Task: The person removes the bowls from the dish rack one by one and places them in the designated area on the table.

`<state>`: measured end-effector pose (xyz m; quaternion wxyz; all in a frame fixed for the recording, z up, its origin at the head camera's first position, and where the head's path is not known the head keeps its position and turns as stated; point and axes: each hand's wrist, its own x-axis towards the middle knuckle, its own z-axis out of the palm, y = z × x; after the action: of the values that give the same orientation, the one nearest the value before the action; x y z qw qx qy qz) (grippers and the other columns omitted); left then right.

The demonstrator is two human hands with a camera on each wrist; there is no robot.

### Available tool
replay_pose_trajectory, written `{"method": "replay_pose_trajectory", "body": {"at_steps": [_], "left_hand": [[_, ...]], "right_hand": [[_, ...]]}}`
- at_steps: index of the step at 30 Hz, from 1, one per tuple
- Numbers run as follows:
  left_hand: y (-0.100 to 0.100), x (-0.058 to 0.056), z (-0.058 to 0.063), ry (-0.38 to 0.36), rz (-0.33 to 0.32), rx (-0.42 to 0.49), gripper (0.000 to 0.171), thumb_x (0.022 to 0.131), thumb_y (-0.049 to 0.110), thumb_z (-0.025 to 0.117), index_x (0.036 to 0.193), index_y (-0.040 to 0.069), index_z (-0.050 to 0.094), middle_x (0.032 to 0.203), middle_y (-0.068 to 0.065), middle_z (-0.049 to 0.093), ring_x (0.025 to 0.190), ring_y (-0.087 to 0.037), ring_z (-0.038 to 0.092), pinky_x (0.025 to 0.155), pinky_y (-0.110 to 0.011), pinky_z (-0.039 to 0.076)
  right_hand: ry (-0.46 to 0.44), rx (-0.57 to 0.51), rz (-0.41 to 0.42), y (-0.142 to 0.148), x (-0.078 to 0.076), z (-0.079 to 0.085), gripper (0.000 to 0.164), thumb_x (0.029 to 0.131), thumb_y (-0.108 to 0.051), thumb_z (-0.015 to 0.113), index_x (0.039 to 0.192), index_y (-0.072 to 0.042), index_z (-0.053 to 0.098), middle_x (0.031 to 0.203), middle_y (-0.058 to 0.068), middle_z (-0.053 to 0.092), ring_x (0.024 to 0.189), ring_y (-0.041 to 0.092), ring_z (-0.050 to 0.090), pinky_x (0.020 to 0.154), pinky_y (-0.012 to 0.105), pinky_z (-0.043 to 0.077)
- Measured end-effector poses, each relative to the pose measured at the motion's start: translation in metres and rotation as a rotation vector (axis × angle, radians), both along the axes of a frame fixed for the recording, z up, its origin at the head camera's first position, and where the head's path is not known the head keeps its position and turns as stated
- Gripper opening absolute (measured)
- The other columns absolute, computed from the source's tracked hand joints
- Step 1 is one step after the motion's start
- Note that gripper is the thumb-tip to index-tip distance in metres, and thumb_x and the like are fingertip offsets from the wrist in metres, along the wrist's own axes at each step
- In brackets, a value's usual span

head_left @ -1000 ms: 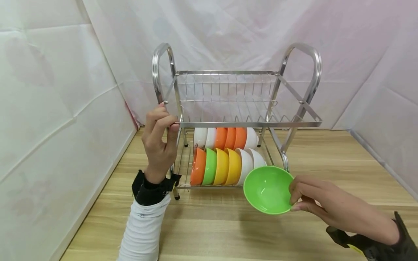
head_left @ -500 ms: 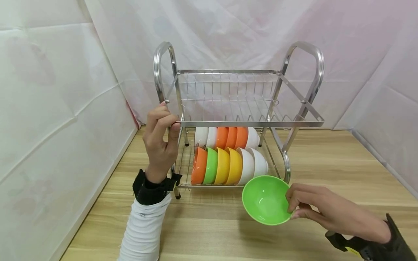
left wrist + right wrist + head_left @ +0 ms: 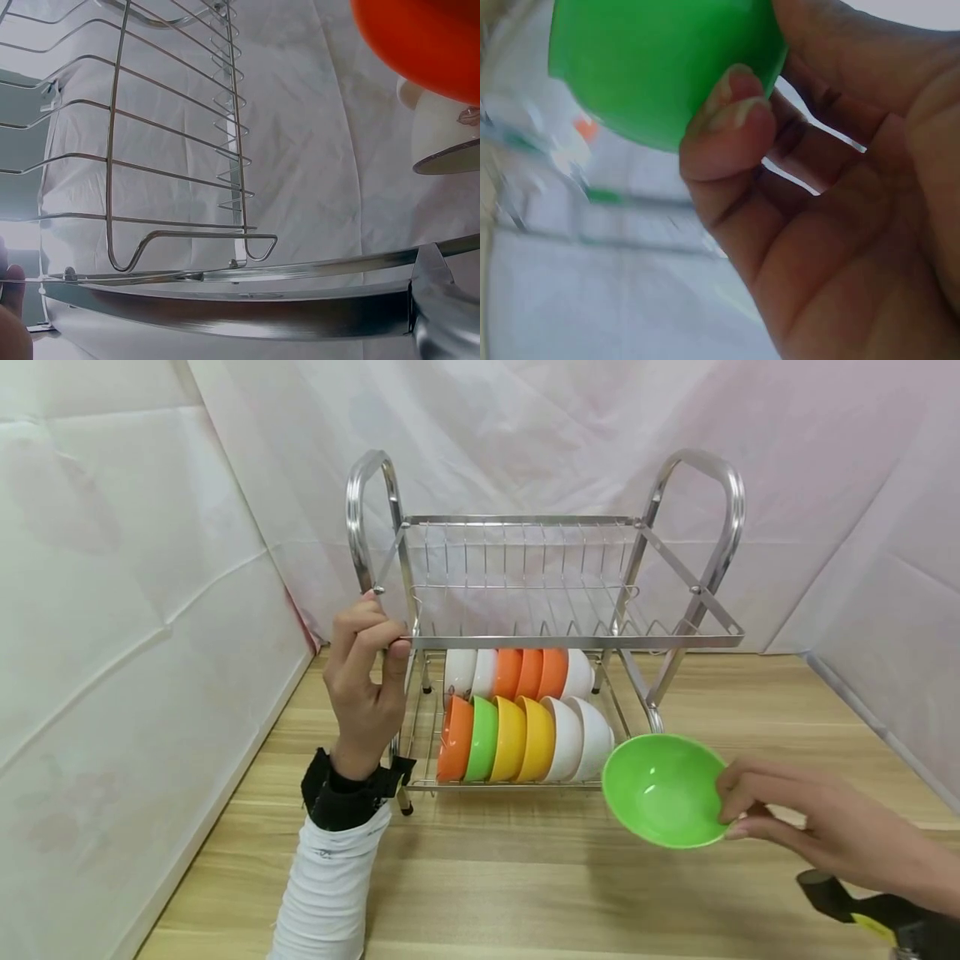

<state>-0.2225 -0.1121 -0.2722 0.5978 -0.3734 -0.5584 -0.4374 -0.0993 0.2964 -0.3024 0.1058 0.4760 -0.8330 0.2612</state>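
My right hand [image 3: 825, 822] pinches the rim of a green bowl [image 3: 660, 789], thumb on one side and fingers on the other. The bowl is held with its inside tilted toward the head camera, in front of the right end of a two-tier metal dish rack [image 3: 570, 642]. In the right wrist view, curled fingers [image 3: 731, 146] press against the bowl's wall. At the front left corner of the rack's upper tier, my left hand [image 3: 366, 689] holds the frame between thumb and fingers. The left wrist view shows the rack's wires from below and part of an orange bowl [image 3: 427, 45].
Two rows of bowls stand on edge on the lower tier. The front row has an orange bowl [image 3: 454, 741], a green one [image 3: 482, 740], yellow ones [image 3: 509, 741] and white ones [image 3: 595, 739]. White cloth [image 3: 135, 635] walls surround the wooden table [image 3: 510, 893].
The right hand first lowers the green bowl slightly, then carries it right and a little up, away from the front row. The left hand stays on the rack.
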Motion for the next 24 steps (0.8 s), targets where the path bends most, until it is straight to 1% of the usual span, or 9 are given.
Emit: {"method": "replay_pose_trajectory", "body": {"at_steps": [4, 7, 9, 11, 14, 15, 18, 20, 24], "left_hand": [[0.0, 0.0, 0.0, 0.003, -0.002, 0.005, 0.036, 0.098, 0.029, 0.054, 0.083, -0.003, 0.058, 0.08, -0.017, 0.046, 0.075, -0.033, 0.044, 0.096, -0.051, 0.04], [0.0, -0.001, 0.0, 0.004, -0.005, 0.015, 0.036, 0.098, 0.029, 0.055, 0.083, -0.003, 0.058, 0.079, -0.017, 0.046, 0.076, -0.033, 0.045, 0.095, -0.051, 0.04], [0.001, -0.001, 0.0, 0.004, -0.008, 0.022, 0.036, 0.098, 0.029, 0.055, 0.082, -0.003, 0.058, 0.079, -0.017, 0.046, 0.076, -0.034, 0.045, 0.095, -0.051, 0.041], [0.0, -0.001, 0.0, 0.004, -0.005, 0.027, 0.037, 0.098, 0.03, 0.055, 0.082, -0.003, 0.058, 0.079, -0.017, 0.046, 0.076, -0.034, 0.045, 0.095, -0.051, 0.041], [-0.001, 0.0, 0.0, 0.004, -0.001, 0.034, 0.037, 0.098, 0.03, 0.056, 0.082, -0.003, 0.058, 0.079, -0.017, 0.046, 0.075, -0.034, 0.045, 0.095, -0.051, 0.041], [-0.001, 0.0, 0.0, 0.004, -0.001, 0.035, 0.037, 0.098, 0.03, 0.056, 0.081, -0.003, 0.058, 0.079, -0.017, 0.046, 0.074, -0.034, 0.045, 0.094, -0.051, 0.041], [-0.002, 0.0, 0.0, 0.003, -0.006, 0.035, 0.037, 0.098, 0.03, 0.056, 0.081, -0.003, 0.058, 0.078, -0.017, 0.046, 0.073, -0.033, 0.044, 0.094, -0.051, 0.041], [-0.001, -0.001, 0.001, 0.001, -0.013, 0.031, 0.037, 0.098, 0.03, 0.056, 0.081, -0.003, 0.058, 0.078, -0.017, 0.046, 0.074, -0.033, 0.044, 0.094, -0.051, 0.041], [0.0, -0.001, 0.001, 0.005, -0.02, 0.02, 0.037, 0.098, 0.03, 0.055, 0.082, -0.003, 0.058, 0.079, -0.016, 0.045, 0.073, -0.033, 0.043, 0.094, -0.05, 0.041]], "right_hand": [[0.054, -0.009, -0.115, 0.022, 0.006, 0.009, 0.01, 0.091, -0.027, 0.061, 0.099, -0.021, 0.063, 0.1, -0.009, 0.057, 0.078, -0.004, 0.051, 0.061, 0.011, 0.042], [0.143, -0.008, -0.198, 0.036, 0.007, 0.012, 0.019, 0.093, -0.036, 0.053, 0.095, -0.021, 0.064, 0.097, -0.01, 0.057, 0.075, -0.006, 0.048, 0.059, 0.01, 0.04], [0.168, 0.014, -0.248, 0.044, 0.007, 0.013, 0.023, 0.093, -0.04, 0.049, 0.095, -0.023, 0.064, 0.096, -0.012, 0.057, 0.076, -0.006, 0.048, 0.058, 0.01, 0.039], [0.176, 0.049, -0.293, 0.051, 0.006, 0.014, 0.021, 0.092, -0.039, 0.048, 0.095, -0.025, 0.063, 0.097, -0.014, 0.056, 0.076, -0.006, 0.049, 0.058, 0.01, 0.04], [0.137, 0.041, -0.346, 0.062, 0.001, 0.011, 0.007, 0.09, -0.022, 0.059, 0.094, -0.023, 0.064, 0.094, -0.013, 0.056, 0.072, -0.003, 0.048, 0.057, 0.011, 0.04], [0.125, 0.044, -0.368, 0.065, -0.002, 0.009, 0.01, 0.088, -0.014, 0.063, 0.094, -0.022, 0.064, 0.093, -0.013, 0.056, 0.072, -0.003, 0.049, 0.057, 0.01, 0.041], [0.088, 0.07, -0.449, 0.073, -0.011, 0.0, 0.033, 0.079, 0.006, 0.072, 0.093, -0.023, 0.064, 0.094, -0.012, 0.057, 0.072, -0.002, 0.052, 0.062, 0.008, 0.043], [0.055, 0.099, -0.484, 0.078, -0.02, -0.007, 0.04, 0.076, 0.01, 0.073, 0.094, -0.026, 0.064, 0.097, -0.013, 0.058, 0.074, -0.002, 0.056, 0.064, 0.008, 0.044], [-0.038, 0.088, -0.49, 0.085, -0.039, -0.023, 0.039, 0.079, 0.008, 0.072, 0.094, -0.026, 0.064, 0.097, -0.013, 0.06, 0.074, 0.002, 0.06, 0.062, 0.012, 0.046]]}}
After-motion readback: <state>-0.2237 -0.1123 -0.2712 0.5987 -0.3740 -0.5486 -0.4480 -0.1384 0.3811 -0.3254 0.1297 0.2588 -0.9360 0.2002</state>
